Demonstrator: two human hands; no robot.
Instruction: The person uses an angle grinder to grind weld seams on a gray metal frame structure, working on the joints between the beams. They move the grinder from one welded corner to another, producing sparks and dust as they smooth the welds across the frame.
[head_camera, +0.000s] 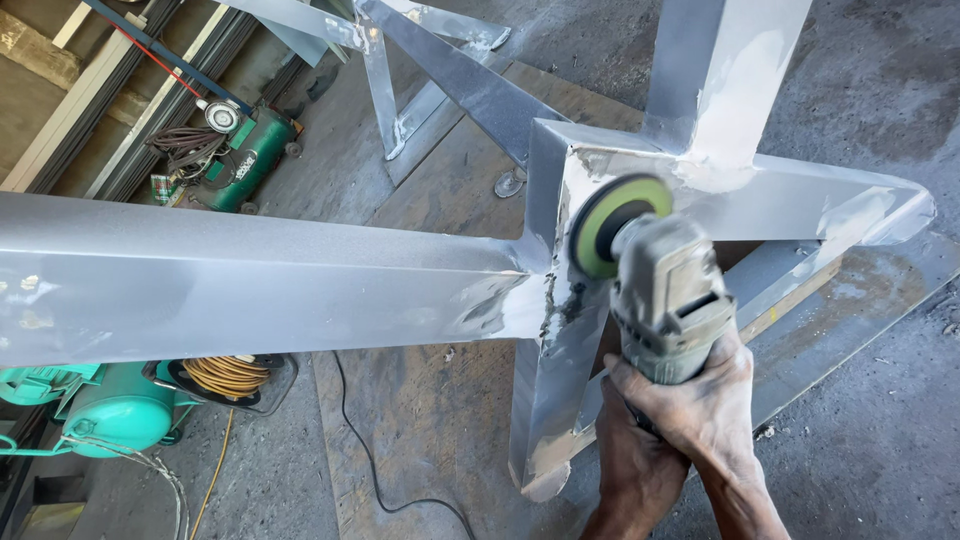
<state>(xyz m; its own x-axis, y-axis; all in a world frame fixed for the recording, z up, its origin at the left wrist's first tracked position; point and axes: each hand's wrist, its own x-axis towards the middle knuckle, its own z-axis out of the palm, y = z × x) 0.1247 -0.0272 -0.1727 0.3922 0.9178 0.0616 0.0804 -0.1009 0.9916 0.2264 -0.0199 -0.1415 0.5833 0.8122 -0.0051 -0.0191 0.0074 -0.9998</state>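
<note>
A grey angle grinder (668, 290) with a green-backed round disc (612, 224) is pressed against the welded joint of a large silver metal frame (250, 290). My right hand (700, 400) wraps the rear of the grinder's body from the right side. My left hand (632, 465) grips it from below, partly hidden under the right one. The disc touches the frame where the long horizontal beam meets an upright post (730, 70), and the metal there looks ground and patchy.
A green air compressor (120, 410) with a coiled yellow hose (225, 375) stands at the lower left. Another green machine (245, 155) sits at the upper left beside stacked metal bars. A black cable (375, 470) runs over the wooden board on the concrete floor.
</note>
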